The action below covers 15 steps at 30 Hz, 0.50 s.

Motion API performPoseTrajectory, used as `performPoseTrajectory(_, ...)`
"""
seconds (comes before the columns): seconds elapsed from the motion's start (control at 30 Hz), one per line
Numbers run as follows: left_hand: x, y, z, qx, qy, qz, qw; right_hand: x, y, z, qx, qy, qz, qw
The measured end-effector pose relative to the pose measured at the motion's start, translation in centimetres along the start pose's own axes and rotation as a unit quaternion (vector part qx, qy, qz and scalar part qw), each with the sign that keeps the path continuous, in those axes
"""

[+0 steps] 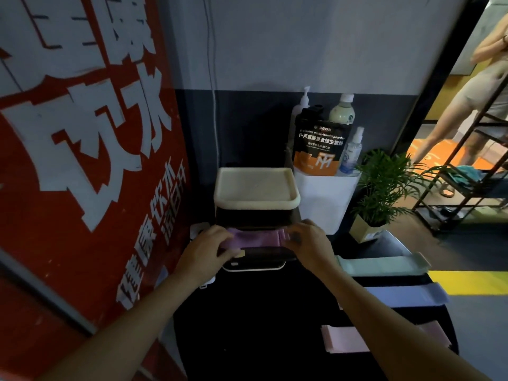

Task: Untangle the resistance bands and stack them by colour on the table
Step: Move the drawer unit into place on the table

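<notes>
Forearms outstretched, hands [204,247] [308,242] gripping purple band [257,237]

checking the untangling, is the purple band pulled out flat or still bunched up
Mostly flat: the purple band runs as a smooth strip between the left hand and right hand. Its ends are hidden under the fingers, so cannot tell there.

There is just one camera. It sits on the person's head and looks forward and down. It is close to the dark desk [275,312], with both arms reaching out from the bottom. The view is wide, so the red wall [82,160] leans at the left.
</notes>
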<state>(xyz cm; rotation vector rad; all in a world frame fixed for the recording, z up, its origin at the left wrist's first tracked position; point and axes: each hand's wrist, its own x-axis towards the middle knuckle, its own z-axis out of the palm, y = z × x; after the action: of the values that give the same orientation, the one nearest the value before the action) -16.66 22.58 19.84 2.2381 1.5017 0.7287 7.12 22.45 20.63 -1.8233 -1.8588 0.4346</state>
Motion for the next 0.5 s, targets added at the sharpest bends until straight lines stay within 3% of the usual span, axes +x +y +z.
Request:
performPoseTrajectory(0.17, -1.1, -1.1, 0.5, 0.058, 0.008, 0.014, 0.998, -2.0, 1.7, -0.2, -0.049, -0.008, -0.01, 0.999)
performPoseTrajectory(0.3, -0.1, -1.2, 0.5, 0.039, 0.042, 0.004, 0.998, -1.2, 1.9, 0.2, -0.023, 0.035, -0.001, 0.999)
performPoseTrajectory(0.5, 2.2, -2.5, 0.3, 0.015, 0.11, -0.071, 0.991, 1.3, 2.2, 0.6, 0.013, 0.054, 0.003, 0.998)
